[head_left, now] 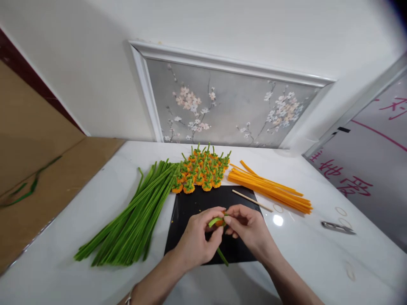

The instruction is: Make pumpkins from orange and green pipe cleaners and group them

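Note:
Low over a black mat [187,212], my left hand [199,237] pinches a small orange pipe-cleaner piece [219,223], mostly covered by the fingers. A green pipe cleaner [223,257] runs with it; one end sticks out at the top and another length hangs below the left hand. My right hand [251,228] meets the same piece from the right, thumb and fingertips closed on its green part. Beyond the mat stands a cluster of finished-looking orange pieces with green tops and upright stems [203,169].
Left of the mat lies a spread bundle of green pipe cleaners [136,220]; to the right, a bundle of orange ones [270,188]. A thin wooden stick [252,200] crosses the mat's corner. Thread snips [338,228] and several rubber bands [341,211] lie farther right. A wall panel [229,106] rises behind.

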The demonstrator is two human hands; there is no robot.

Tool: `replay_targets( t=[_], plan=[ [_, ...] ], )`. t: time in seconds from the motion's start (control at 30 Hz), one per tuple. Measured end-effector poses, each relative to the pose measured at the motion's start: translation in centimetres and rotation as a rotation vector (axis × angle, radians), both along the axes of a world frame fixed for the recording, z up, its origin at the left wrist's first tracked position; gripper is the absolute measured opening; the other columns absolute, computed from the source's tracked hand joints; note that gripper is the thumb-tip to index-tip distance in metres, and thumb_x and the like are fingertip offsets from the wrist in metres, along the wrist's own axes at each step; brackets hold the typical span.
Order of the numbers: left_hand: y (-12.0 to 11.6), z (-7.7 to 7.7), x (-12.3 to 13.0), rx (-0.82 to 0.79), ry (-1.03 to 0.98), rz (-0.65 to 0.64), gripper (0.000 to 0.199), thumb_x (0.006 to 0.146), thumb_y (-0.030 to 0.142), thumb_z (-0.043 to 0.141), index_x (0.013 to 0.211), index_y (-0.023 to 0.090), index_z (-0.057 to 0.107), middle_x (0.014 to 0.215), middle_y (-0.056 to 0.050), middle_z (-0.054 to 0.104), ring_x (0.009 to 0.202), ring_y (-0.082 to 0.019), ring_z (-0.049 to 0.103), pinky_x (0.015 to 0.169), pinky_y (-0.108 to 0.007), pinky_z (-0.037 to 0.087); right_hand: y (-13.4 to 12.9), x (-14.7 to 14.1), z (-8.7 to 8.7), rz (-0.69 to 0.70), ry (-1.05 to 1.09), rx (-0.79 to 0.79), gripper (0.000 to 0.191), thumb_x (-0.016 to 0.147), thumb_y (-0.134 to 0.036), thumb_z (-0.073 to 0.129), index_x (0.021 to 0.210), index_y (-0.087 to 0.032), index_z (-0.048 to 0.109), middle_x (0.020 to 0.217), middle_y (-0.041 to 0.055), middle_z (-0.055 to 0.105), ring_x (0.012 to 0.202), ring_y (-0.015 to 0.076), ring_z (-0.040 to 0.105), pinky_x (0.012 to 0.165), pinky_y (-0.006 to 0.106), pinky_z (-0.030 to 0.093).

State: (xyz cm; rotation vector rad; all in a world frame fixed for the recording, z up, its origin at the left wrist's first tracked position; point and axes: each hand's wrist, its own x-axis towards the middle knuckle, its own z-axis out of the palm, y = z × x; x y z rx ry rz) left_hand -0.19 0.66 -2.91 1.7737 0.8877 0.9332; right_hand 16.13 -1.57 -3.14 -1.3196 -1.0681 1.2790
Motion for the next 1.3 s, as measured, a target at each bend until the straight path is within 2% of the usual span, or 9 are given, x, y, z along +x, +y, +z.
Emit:
replay_targets(
  t=[0.13, 0.3, 0.43, 0.7, 0.97, 1.03, 1.1, 1.2, 1.3],
  plan=[
    [-0.3, -0.2, 0.1, 0.075, 0.016, -0.002, 0.033, 0.079, 0.012, 0.058, 0.110, 0.022, 0.067, 0.115, -0.009, 0.068, 0.104, -0.024, 0.064, 0.092, -0.033, 0.050, 0.0, -0.3, 0.4, -0.023, 0.020, -0.030, 0.038, 0.065, -0.050, 0.078, 0.071, -0.015, 0.062, 0.054, -0.0023, 0.060, 0.046, 0.0089, 0.055, 0.043, 0.019, 0.044],
    [-0.3, -0.2, 0.2, 0.145, 0.045, 0.017, 0.027, 0.083, 0.012, 0.055, 0.105, 0.021, 0.067, 0.112, -0.009, 0.069, 0.101, -0.022, 0.066, 0.092, -0.031, 0.049, -0.2, -0.6, 0.8, -0.035, 0.125, -0.105, 0.043, 0.059, -0.048, 0.081, 0.077, -0.015, 0.063, 0.062, 0.0012, 0.065, 0.053, 0.0118, 0.061, 0.049, 0.021, 0.048],
    [-0.3, -0.3, 0.3, 0.214, 0.067, 0.032, 0.021, 0.083, 0.011, 0.053, 0.094, 0.020, 0.067, 0.107, -0.007, 0.071, 0.098, -0.019, 0.067, 0.089, -0.029, 0.051, -0.3, 0.1, 0.4, 0.018, -0.108, -0.026, 0.033, 0.069, -0.045, 0.073, 0.081, -0.015, 0.066, 0.067, 0.0025, 0.066, 0.057, 0.0131, 0.060, 0.052, 0.022, 0.048],
    [0.4, -0.8, 0.3, 0.047, 0.069, -0.017, 0.017, 0.086, 0.016, 0.052, 0.092, 0.018, 0.068, 0.104, -0.007, 0.072, 0.096, -0.018, 0.068, 0.085, -0.027, 0.052, -0.1, 0.9, 0.1, 0.113, -0.586, 0.299, 0.014, 0.086, -0.024, 0.055, 0.075, -0.018, 0.063, 0.072, 0.0016, 0.063, 0.064, 0.0136, 0.057, 0.059, 0.023, 0.045],
    [0.8, 0.3, 0.2, -0.235, -0.051, -0.025, 0.013, 0.083, 0.018, 0.056, 0.088, 0.014, 0.068, 0.087, -0.006, 0.073, 0.077, -0.017, 0.069, 0.071, -0.026, 0.056, 0.7, 1.8, 0.3, 0.205, -0.976, 0.996, 0.028, 0.094, -0.011, 0.039, 0.093, -0.021, 0.066, 0.086, 0.0076, 0.067, 0.079, 0.0167, 0.059, 0.071, 0.028, 0.049],
    [0.9, 0.3, 0.1, -0.187, -0.062, 0.002, 0.012, 0.083, 0.017, 0.056, 0.086, 0.015, 0.068, 0.096, -0.008, 0.073, 0.083, -0.018, 0.070, 0.073, -0.026, 0.057, 0.7, 2.0, 0.2, 0.169, -0.893, 0.910, 0.025, 0.094, -0.015, 0.041, 0.094, -0.021, 0.065, 0.088, 0.0079, 0.067, 0.081, 0.0167, 0.061, 0.072, 0.028, 0.050],
    [0.8, -0.1, 0.0, -0.074, -0.043, 0.048, 0.011, 0.084, 0.017, 0.056, 0.085, 0.016, 0.067, 0.103, -0.009, 0.073, 0.092, -0.020, 0.070, 0.078, -0.028, 0.057, 0.6, 2.1, 0.1, 0.111, -0.704, 0.644, 0.020, 0.095, -0.024, 0.043, 0.089, -0.020, 0.061, 0.077, 0.0054, 0.065, 0.067, 0.0148, 0.061, 0.061, 0.025, 0.050],
    [0.8, -0.8, -0.2, 0.259, 0.042, 0.090, 0.014, 0.086, 0.012, 0.053, 0.090, 0.018, 0.066, 0.108, -0.009, 0.072, 0.097, -0.019, 0.069, 0.085, -0.029, 0.057, 0.3, 1.7, -0.3, 0.152, -0.374, 0.201, 0.031, 0.095, -0.042, 0.042, 0.076, -0.020, 0.052, 0.053, -0.0040, 0.051, 0.041, 0.0093, 0.048, 0.041, 0.020, 0.040],
    [0.6, -1.4, -0.2, 0.523, 0.096, 0.057, 0.019, 0.087, 0.008, 0.050, 0.097, 0.016, 0.064, 0.116, -0.013, 0.068, 0.104, -0.019, 0.067, 0.090, -0.028, 0.055, 0.0, 1.1, -0.4, 0.231, -0.229, 0.044, 0.038, 0.093, -0.050, 0.042, 0.070, -0.020, 0.047, 0.049, -0.0063, 0.046, 0.036, 0.0076, 0.043, 0.036, 0.018, 0.034]
  ],
)
